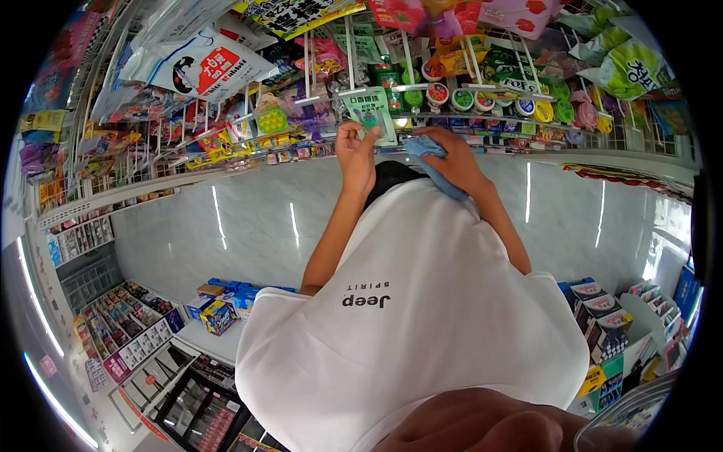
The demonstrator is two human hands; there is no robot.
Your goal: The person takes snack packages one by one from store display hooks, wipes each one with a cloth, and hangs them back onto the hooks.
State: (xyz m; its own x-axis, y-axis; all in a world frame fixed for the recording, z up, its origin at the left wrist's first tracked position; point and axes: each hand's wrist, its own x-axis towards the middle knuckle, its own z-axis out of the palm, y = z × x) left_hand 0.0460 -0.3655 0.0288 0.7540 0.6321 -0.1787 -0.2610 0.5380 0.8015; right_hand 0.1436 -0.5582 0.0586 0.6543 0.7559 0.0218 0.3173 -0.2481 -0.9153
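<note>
Right now, I have 2 hands in view at the candy rack [113, 197]. The left hand [357, 154] grips a green candy packet [370, 113] by its lower left part, thumb across the front; I can't tell whether the packet hangs on a hook. Just right, the right hand [456, 160] is closed around a blue cloth [426, 150]. 1 White Rabbit bag [211, 68] hangs farther left.

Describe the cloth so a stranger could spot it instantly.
Find the shelf of sweets in front of the white shirt. Near its edge, the right hand grips a crumpled cloth. It is plain blue fabric, while the green packet by the left hand is flat and printed.
</note>
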